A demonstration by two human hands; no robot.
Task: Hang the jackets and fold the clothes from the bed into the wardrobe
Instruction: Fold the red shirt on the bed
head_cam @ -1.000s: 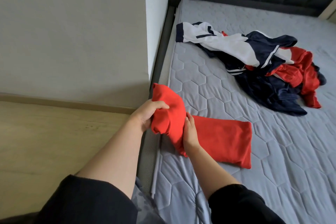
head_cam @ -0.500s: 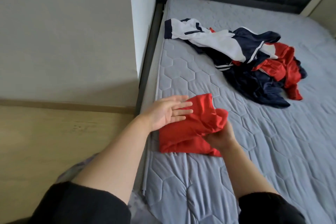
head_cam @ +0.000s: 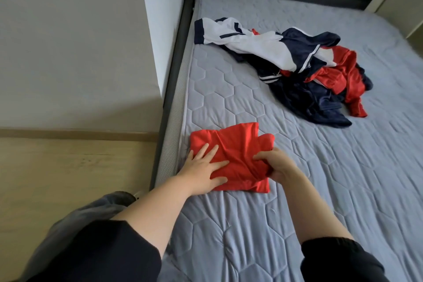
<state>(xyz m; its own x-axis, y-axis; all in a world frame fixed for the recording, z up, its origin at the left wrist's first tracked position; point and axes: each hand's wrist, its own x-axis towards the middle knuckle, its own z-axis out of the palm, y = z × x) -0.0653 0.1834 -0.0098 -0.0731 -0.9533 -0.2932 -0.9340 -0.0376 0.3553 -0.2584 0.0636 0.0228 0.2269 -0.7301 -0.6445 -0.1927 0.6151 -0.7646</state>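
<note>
Red shirt (head_cam: 231, 155) lies folded into a compact packet near the left edge of the bed (head_cam: 297, 213), close to the person. A second ago it was a long strip with one end lifted off the mattress; half a second ago that end was doubled over, and now the packet is flat and nearly square. Left hand (head_cam: 202, 167) presses flat on its near left part, fingers spread and straight, gripping nothing. Right hand (head_cam: 274, 163) pinches a bunched fold at the packet's right edge, thumb on top. This fold looks all but finished; what likely remains is smoothing that bunched edge and carrying the packet to the wardrobe, which is not in view. Farther up the bed, well apart from the shirt, a pile (head_cam: 309, 71) of navy, white and red garments still waits, untouched.
</note>
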